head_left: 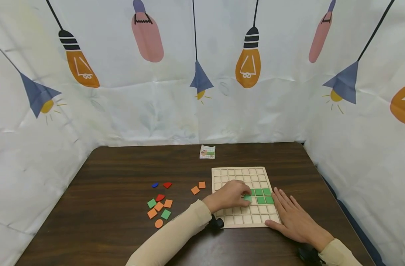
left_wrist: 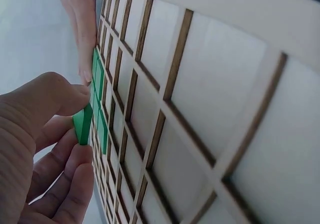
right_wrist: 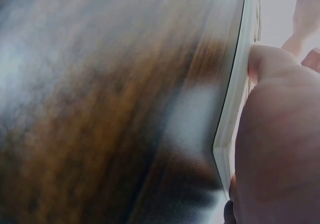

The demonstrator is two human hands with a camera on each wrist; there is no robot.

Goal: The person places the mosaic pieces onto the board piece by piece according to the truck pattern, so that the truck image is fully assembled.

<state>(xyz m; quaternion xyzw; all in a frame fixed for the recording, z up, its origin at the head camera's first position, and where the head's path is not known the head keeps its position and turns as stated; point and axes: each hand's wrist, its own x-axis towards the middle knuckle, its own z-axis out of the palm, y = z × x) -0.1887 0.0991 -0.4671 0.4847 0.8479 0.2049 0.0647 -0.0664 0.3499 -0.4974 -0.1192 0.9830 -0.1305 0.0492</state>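
Pinching a green tile (left_wrist: pixel 83 126), left hand (head_left: pixel 229 195) partly hides board (head_left: pixel 254 210) (right hand (head_left: pixel 294 218) lies outstretched).

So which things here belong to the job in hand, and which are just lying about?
Likely in the job:
grid board
green squares set in it
left hand, pinching another green square
right hand at the board's edge
printed card, perhaps a guide

Lying about, maybe for later:
orange squares
loose green squares
red pieces
blue piece
orange disc

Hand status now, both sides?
Left hand: closed, pinching a green tile between thumb and fingers.
Right hand: open, fingers straight, at the right edge of the board.
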